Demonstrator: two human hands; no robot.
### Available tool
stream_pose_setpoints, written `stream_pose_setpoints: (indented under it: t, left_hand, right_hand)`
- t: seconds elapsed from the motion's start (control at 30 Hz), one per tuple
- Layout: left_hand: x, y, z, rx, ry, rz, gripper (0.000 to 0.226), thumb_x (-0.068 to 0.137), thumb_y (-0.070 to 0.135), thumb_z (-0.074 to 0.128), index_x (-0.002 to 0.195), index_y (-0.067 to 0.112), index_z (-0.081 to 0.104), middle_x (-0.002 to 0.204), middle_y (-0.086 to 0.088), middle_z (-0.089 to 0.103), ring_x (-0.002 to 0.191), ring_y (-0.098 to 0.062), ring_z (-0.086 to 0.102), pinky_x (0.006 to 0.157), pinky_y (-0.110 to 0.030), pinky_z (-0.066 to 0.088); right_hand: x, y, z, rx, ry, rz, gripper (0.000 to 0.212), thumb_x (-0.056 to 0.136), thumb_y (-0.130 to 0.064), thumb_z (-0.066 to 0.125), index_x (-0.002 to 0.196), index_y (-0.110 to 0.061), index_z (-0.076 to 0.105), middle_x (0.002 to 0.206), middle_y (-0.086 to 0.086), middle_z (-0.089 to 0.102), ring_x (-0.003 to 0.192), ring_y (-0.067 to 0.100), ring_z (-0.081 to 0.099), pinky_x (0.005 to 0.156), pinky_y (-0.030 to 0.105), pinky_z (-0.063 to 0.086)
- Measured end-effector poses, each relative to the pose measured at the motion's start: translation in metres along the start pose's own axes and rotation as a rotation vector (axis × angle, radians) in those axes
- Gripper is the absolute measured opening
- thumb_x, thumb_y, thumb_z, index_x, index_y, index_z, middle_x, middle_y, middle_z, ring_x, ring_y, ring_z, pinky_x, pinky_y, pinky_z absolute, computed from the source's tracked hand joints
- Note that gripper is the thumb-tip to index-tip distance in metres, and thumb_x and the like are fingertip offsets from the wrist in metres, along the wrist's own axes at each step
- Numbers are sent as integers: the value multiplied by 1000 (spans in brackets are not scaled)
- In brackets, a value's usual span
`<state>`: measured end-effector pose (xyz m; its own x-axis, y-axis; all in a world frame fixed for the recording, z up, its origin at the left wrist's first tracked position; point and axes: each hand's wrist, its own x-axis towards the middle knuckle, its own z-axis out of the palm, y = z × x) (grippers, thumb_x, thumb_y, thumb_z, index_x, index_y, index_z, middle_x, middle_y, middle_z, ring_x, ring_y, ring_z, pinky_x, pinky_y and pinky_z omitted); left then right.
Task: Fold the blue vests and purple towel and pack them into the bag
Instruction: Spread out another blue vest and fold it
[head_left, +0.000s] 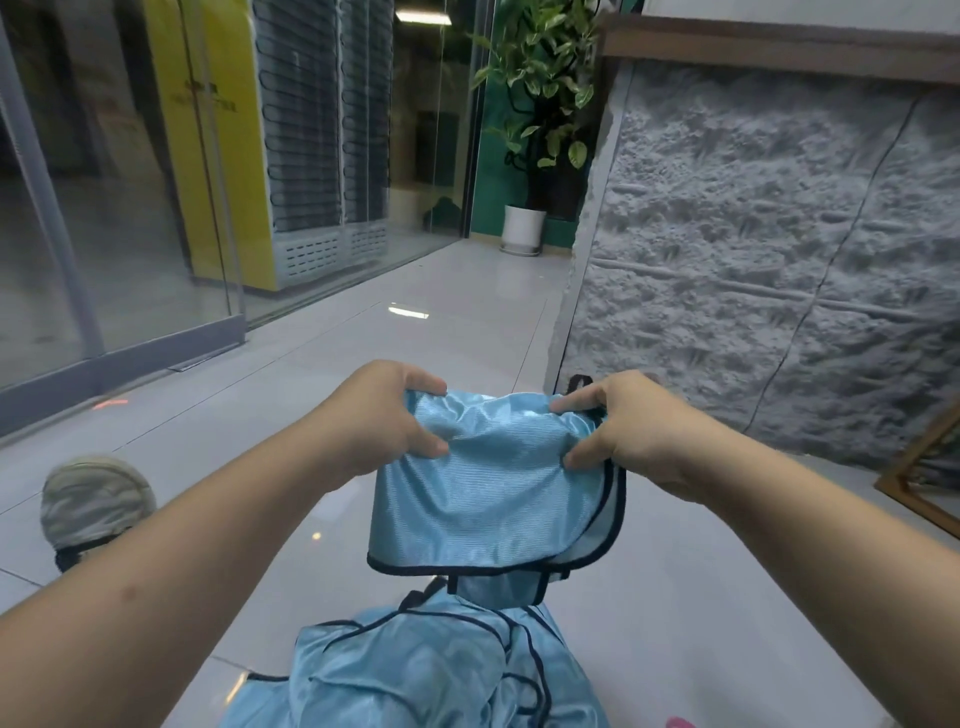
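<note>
Vests: two visible. A loose pile of blue vests (415, 670) lay below both hands, apparently waiting its turn.
Folded vest (493, 488): hung between the hands, held up probably to square the fold.
Left hand (387, 415): pinched its left top edge.
Right hand (618, 431): pinched the right edge.
Bag, towel: neither identifiable.

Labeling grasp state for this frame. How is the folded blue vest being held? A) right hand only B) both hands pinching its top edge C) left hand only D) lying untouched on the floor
B: the left hand and right hand each pinch a top corner of the folded blue vest, which hangs above the pile of blue vests.
</note>
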<state>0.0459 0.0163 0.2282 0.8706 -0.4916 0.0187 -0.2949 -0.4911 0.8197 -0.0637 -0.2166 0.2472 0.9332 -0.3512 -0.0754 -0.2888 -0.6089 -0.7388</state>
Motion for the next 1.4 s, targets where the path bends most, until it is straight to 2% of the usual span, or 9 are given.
stream_pose_setpoints:
  t: [0.1,0.2,0.27,0.47,0.6,0.87,1.07,1.2,1.4]
  left_hand:
    - [3,-1,3,202,38,22,53,76,15,92,124,24,71,118,-1,63,99,-21,60,81,-28,47]
    - [7,-4,5,343,50,57,10,85,24,84,88,19,77,83,-1,69,77,-20,64,61,-27,47]
    - [9,-7,3,398,22,74,17,90,28,79,77,19,73,73,-1,63,67,-18,56,55,-26,40]
    - [15,-16,-14,445,-108,120,24,90,39,77,76,19,73,86,-7,72,78,-20,66,70,-33,51]
    - [7,-25,-26,189,-407,82,16,95,29,74,93,14,79,95,-5,80,89,-19,73,90,-39,56]
    - [-1,-43,-26,263,-797,54,58,72,61,82,103,11,80,111,-17,76,98,-21,70,102,-50,51]
    - [-4,-33,20,-400,-820,16,49,90,17,73,136,7,61,136,-17,67,124,-40,64,102,-45,52]
    - [-4,-30,43,-490,-724,-53,33,95,5,69,128,3,67,128,-19,71,116,-36,69,103,-47,55]
    - [-4,-41,41,-761,-592,-184,34,95,13,68,128,6,66,124,-20,72,112,-39,70,98,-50,55]
  right_hand:
    - [-3,-2,6,-141,19,-19,39,76,-2,83,110,-22,81,98,5,77,85,24,75,78,33,65]
    - [-2,-1,9,-158,43,-24,11,80,-10,76,86,-17,81,78,3,71,65,23,62,58,34,49]
    - [-2,-1,8,-126,46,-27,4,81,-14,75,82,-13,79,71,5,62,63,20,53,59,32,42]
    - [-1,6,-3,43,-14,-78,5,87,-15,80,83,-13,80,86,11,77,77,23,72,74,36,57]
    - [2,12,-3,221,-39,-119,1,89,-5,79,91,-6,79,93,17,78,84,30,75,76,38,59]
    - [12,3,7,218,-90,-292,10,93,-2,75,97,-12,74,89,6,77,85,22,76,80,34,61]
    - [19,-6,21,118,-173,-363,18,92,-7,77,102,-22,73,96,8,77,93,26,74,92,48,60]
    - [22,-6,31,49,-127,-370,25,88,-9,82,106,-22,71,65,-25,62,66,-4,58,72,18,48]
    - [29,15,32,275,58,-89,77,69,-62,87,135,-30,61,121,-1,70,109,18,69,100,45,55]
